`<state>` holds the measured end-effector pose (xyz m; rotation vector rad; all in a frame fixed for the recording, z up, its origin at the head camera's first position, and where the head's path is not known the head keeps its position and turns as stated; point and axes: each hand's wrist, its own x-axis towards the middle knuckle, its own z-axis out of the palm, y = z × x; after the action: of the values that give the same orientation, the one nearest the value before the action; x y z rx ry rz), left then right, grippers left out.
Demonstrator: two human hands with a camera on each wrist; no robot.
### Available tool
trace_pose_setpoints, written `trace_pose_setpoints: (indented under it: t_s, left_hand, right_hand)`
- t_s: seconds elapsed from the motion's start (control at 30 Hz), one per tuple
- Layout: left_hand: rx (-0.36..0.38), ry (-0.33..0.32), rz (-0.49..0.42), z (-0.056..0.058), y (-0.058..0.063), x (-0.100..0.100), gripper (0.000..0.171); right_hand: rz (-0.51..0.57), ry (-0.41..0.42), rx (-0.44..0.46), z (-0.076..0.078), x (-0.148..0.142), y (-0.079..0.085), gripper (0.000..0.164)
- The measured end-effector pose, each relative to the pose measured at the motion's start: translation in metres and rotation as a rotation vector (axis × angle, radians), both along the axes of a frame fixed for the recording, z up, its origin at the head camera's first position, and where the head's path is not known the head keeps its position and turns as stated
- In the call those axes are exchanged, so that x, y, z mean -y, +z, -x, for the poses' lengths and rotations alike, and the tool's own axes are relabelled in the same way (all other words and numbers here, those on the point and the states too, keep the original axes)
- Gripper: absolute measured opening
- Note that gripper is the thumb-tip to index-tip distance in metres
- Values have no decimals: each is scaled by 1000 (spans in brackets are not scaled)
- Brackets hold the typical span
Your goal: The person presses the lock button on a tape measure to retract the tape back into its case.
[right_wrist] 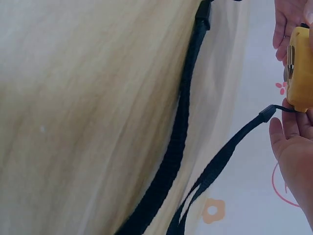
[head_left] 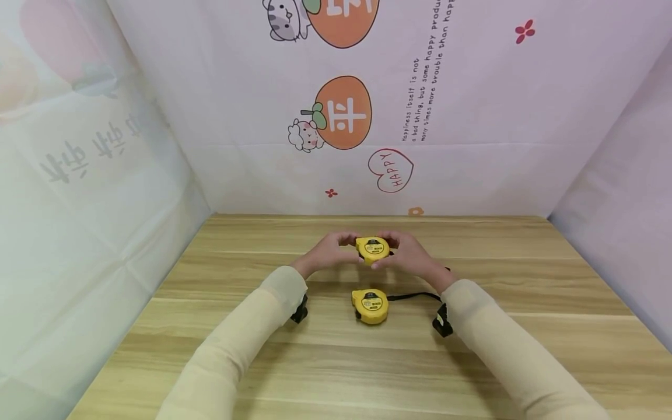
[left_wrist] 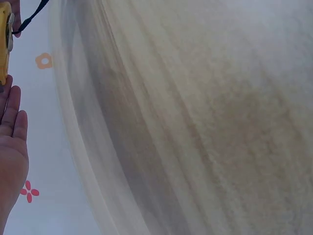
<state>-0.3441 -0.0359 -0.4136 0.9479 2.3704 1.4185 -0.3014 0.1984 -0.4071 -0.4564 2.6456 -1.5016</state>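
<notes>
Both hands hold one yellow tape measure [head_left: 374, 249] over the far part of the table. My left hand [head_left: 332, 249] pinches its left end, while my right hand [head_left: 408, 253] grips the right end between thumb and fingers. In the right wrist view a black wrist strap [right_wrist: 215, 164] trails from this tape measure's case, and a metal clip shows on its side. A second yellow tape measure [head_left: 371, 305] lies on the table nearer to me, its black strap [head_left: 415, 296] stretching right toward my right wrist. The left wrist view catches only part of the held case [left_wrist: 5, 41].
The wood-grain table [head_left: 336, 373] meets a white printed cloth [head_left: 247, 175] at the back, with more cloth on both sides. Black wrist cameras hang under the left sleeve [head_left: 299, 309] and right sleeve [head_left: 442, 322], on either side of the lying tape measure.
</notes>
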Motion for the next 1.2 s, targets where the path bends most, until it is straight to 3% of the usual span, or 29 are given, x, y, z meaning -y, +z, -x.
trace_pose_setpoints:
  t_s: [0.3, 0.9, 1.2]
  left_hand:
    - [-7, -4, 58, 5, -4, 0, 51]
    - [81, -23, 106, 12, -13, -3, 49]
    - [90, -24, 136, 13, -16, -4, 50]
  right_hand:
    - [-11, -2, 33, 7, 1, -9, 76]
    - [-23, -8, 109, 16, 7, -21, 76]
    - [-39, -16, 125, 17, 11, -25, 75]
